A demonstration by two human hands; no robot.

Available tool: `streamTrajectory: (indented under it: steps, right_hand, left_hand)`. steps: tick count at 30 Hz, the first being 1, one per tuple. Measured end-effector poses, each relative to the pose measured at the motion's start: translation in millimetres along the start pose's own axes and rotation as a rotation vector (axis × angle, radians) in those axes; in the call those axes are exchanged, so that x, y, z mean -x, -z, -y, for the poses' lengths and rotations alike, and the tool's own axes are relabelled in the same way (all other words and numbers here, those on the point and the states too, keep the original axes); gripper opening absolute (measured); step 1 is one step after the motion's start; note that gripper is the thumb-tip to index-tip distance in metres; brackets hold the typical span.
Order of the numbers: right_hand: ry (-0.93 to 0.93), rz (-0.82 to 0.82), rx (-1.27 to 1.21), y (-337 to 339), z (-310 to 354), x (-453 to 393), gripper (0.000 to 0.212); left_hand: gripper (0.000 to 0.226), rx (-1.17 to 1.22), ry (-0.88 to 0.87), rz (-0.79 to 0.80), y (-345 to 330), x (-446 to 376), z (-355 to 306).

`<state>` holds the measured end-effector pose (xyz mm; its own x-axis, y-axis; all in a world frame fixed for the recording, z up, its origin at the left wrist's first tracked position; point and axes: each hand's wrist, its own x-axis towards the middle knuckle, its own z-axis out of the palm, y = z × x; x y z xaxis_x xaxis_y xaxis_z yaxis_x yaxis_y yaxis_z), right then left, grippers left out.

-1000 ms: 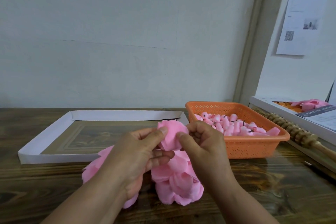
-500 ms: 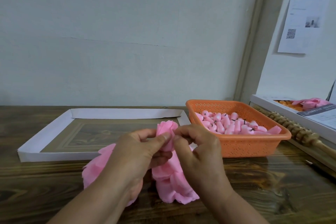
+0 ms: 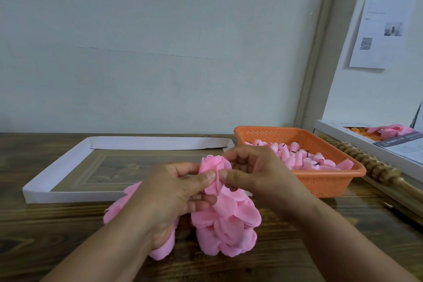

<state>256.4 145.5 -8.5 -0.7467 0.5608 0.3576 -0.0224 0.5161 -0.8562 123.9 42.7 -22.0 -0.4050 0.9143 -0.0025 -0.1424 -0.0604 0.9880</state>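
Both hands' fingers are pinching a soft, rolled pink petal bud; loose rounded petals are lying below them.

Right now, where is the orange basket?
In the head view the orange basket sits on the table at the right, just behind the right hand, between the white tray and the wooden roller.

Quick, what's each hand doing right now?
Left hand: closed, pinching the pink flower.
Right hand: closed, pinching the same pink flower.
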Motion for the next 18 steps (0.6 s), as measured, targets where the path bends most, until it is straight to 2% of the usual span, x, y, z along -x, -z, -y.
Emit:
streamTrajectory:
  steps: [2, 7, 11, 13, 18]
  right_hand:
    - [-0.01, 0.023, 0.025, 4.1, 6.0, -2.5, 0.012]
    - [-0.006, 0.114, 0.156, 12.7, 23.1, -8.1, 0.018]
    - [0.013, 0.172, 0.173, 13.1, 29.3, -7.7, 0.021]
    - [0.032, 0.195, 0.208, 12.6, 28.3, -6.7, 0.016]
    - [0.03, 0.16, 0.182, 11.3, 17.2, 0.4, 0.01]
  left_hand:
    - [0.042, -0.017, -0.001, 0.022, 1.0, 1.5, -0.8]
    - [0.047, -0.041, 0.016, 0.079, 2.0, 1.8, -1.7]
    - [0.045, -0.032, 0.003, 0.09, 1.6, 3.0, -2.8]
    - [0.043, -0.036, 0.007, 0.112, 2.4, 3.8, -2.9]
    - [0.036, -0.095, 0.048, 0.231, 8.7, 7.6, 0.1]
